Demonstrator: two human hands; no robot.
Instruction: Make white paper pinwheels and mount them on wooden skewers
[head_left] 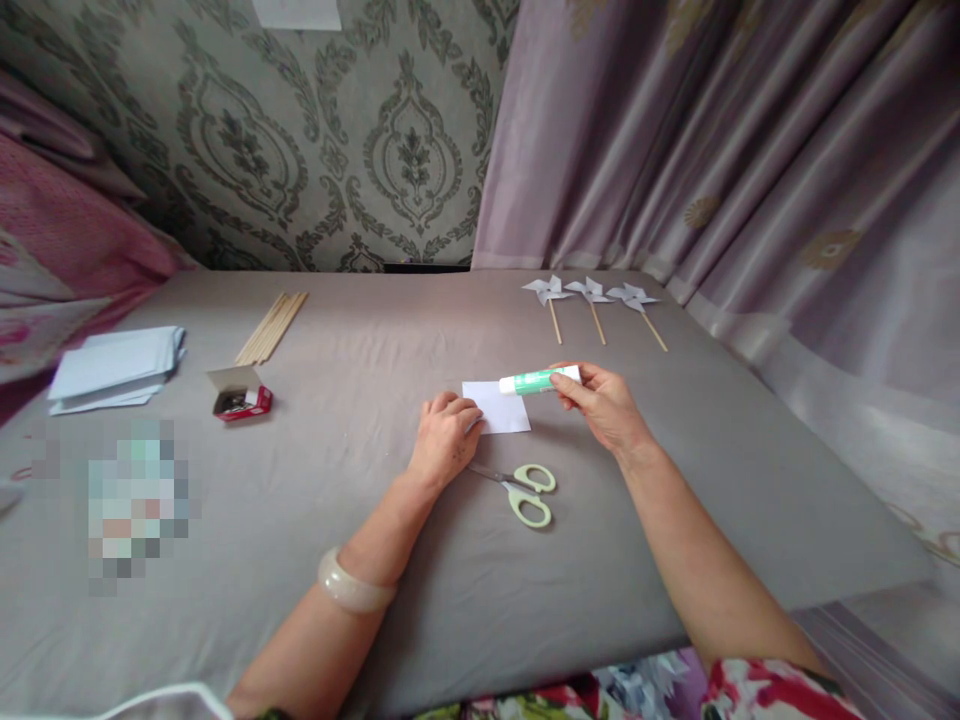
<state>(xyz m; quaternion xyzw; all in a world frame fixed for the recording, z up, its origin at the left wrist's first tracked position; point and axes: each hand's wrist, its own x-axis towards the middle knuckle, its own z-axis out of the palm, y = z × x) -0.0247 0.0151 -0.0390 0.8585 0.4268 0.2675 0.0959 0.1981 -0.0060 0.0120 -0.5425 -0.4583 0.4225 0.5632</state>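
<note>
My right hand (pixel 607 405) holds a green-and-white glue stick (pixel 536 381) almost level, its white end pointing left above a small white piece of paper (pixel 504 412). Whether that end touches the paper I cannot tell. At the paper's left edge, my left hand (pixel 450 435) is closed on it, fingers curled and pressing down against the cloth; their tips partly cover the edge. Just below the paper lies a pair of scissors (pixel 525 490) with pale green handles, the blade tips close to my left wrist.
Three white paper pinwheels (pixel 590 291) on sticks lie at the far right. To the left are a stack of white paper (pixel 116 365), a bundle of wooden sticks (pixel 271 328) and an opened red box (pixel 244 400) with small metal items. A blurred patch (pixel 135 500) hides something nearer.
</note>
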